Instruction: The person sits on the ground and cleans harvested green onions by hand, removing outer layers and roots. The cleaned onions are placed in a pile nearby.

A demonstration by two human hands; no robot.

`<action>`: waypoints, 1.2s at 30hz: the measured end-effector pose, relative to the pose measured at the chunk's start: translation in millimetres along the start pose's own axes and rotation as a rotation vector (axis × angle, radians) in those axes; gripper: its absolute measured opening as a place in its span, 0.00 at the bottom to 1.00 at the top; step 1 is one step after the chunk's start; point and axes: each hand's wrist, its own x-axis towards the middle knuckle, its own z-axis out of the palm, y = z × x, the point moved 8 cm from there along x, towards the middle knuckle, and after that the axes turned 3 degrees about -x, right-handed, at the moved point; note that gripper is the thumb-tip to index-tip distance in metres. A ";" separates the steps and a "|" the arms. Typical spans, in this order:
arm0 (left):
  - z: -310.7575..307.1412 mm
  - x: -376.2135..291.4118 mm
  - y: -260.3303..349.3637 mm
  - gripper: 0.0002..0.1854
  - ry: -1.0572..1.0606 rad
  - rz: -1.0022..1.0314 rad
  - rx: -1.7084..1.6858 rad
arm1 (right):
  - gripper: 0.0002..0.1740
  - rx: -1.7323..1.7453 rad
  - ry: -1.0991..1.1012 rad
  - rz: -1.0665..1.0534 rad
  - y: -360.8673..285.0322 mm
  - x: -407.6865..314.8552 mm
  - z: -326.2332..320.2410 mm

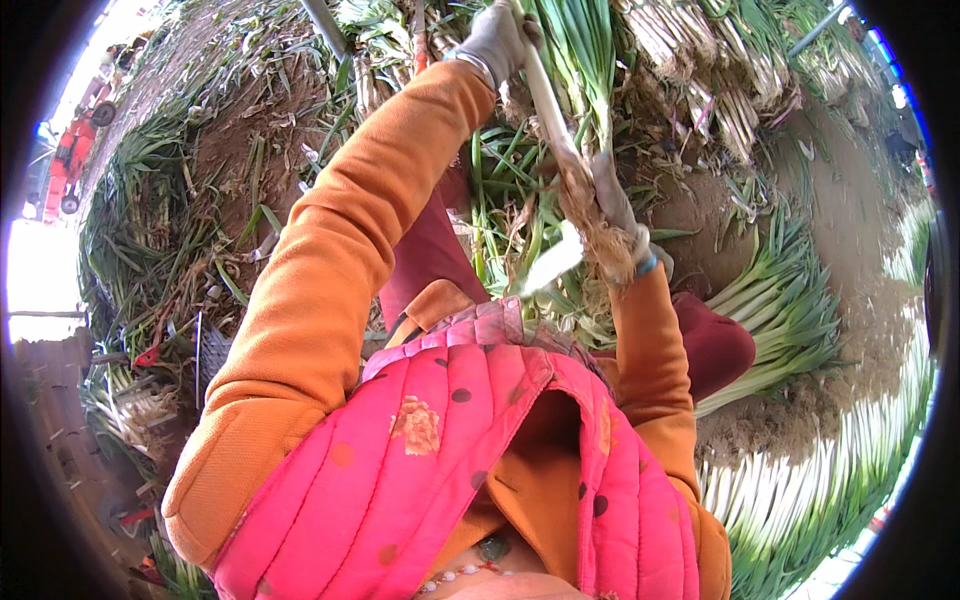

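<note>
In a pale work glove, my left hand (pixel 496 45) grips the upper part of a long green onion (pixel 546 94) at the top of the view. Its pale stalk slants down to a brown, husky base and a hairy root tuft (pixel 611 251). My right hand (pixel 616 201), also gloved, is closed around the lower end beside the roots, its fingers partly hidden. Fresh green leaves (pixel 581 45) rise just above that hand; whether they belong to the held plant is unclear. A blurred white shape (pixel 553 261) shows below the stalk.
Tied bundles of green onions (pixel 697 52) lie at the upper right. Loose onions (pixel 787 307) rest by my right knee, and a long row (pixel 810 487) spreads behind them. Leaf trimmings (pixel 150 202) cover the left ground. A red wheeled machine (pixel 71 154) stands far left.
</note>
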 end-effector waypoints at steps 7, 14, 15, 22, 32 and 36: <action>-29.0 31.5 101.1 0.10 0.234 0.253 0.072 | 0.21 -0.412 0.193 0.212 31.0 -147.6 -34.1; -45.0 52.0 159.8 0.09 0.232 0.357 0.104 | 0.23 0.227 0.466 -0.079 -2.6 -197.2 -129.2; -44.7 53.8 165.3 0.10 0.224 0.367 0.113 | 0.20 0.223 0.580 0.076 12.7 -186.5 -147.1; -38.0 82.6 136.6 0.11 0.021 0.132 0.220 | 0.18 -1.171 0.242 -0.259 -15.7 -81.6 -88.0; 198.7 -112.6 -114.4 0.21 -0.733 0.025 0.504 | 0.10 -0.581 0.717 -0.342 -26.2 -108.5 -51.2; 237.8 -214.7 -147.3 0.23 -1.528 0.840 1.032 | 0.15 -0.609 1.079 -0.491 -55.0 -195.3 -148.5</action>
